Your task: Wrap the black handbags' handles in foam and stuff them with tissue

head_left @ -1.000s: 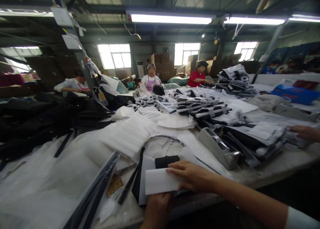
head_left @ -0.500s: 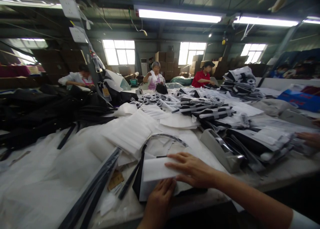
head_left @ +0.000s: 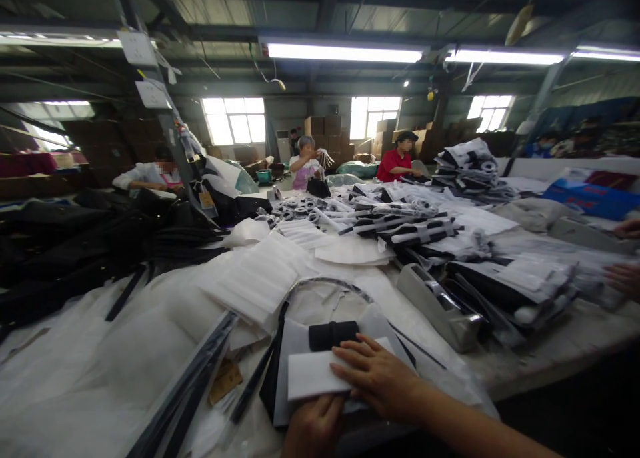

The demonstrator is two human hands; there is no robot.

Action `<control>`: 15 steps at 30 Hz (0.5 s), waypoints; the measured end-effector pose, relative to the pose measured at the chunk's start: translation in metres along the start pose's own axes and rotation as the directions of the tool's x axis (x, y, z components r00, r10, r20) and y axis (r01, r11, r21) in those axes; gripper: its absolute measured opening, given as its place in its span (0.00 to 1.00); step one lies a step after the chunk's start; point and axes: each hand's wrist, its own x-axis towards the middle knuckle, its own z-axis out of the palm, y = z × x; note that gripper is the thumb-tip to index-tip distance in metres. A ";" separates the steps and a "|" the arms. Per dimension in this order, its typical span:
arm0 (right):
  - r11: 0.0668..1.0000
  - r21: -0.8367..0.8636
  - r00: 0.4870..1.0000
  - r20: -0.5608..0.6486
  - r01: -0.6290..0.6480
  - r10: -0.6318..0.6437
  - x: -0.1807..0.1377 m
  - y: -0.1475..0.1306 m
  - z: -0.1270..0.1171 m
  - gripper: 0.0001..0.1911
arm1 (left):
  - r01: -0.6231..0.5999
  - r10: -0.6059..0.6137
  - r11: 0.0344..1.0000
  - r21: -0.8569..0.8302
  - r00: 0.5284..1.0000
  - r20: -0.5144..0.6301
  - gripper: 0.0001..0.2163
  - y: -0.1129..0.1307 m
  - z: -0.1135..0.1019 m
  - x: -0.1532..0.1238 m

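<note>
In front of me a black handbag (head_left: 270, 390) lies on the table, its front covered with white sheet and its thin handle (head_left: 327, 282) arched away from me. A folded white foam sheet (head_left: 311, 376) rests across the bag's front, below a black tab (head_left: 334, 335). My right hand (head_left: 381, 378) lies on the foam's right part, fingers spread and flat. My left hand (head_left: 316, 419) is at the foam's near edge, its fingers bent together and gripping that edge; the fingertips are partly hidden under it.
White foam sheets (head_left: 260, 278) and plastic-wrapped black straps (head_left: 193, 385) lie left. A grey bag (head_left: 435, 311) and wrapped black bags (head_left: 505, 291) stand right, near another person's hand (head_left: 623, 278). Black bags (head_left: 75, 238) pile up far left. Several people work across the table.
The foam sheet has shifted toward me on the bag, and the black tab above it has come into view. Both hands moved nearer with it. My view has tilted slightly.
</note>
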 end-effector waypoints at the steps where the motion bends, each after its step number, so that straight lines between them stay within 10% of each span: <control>1: 1.000 0.003 1.000 -0.005 -0.013 0.013 -0.001 -0.001 0.003 0.30 | -0.017 0.017 1.000 0.007 1.000 -0.002 0.16 -0.002 0.000 -0.001; 15: 0.999 0.026 0.990 -0.136 -0.019 0.023 -0.013 -0.002 0.014 0.29 | -0.256 0.257 0.964 0.069 0.966 -0.005 0.17 -0.010 -0.028 0.004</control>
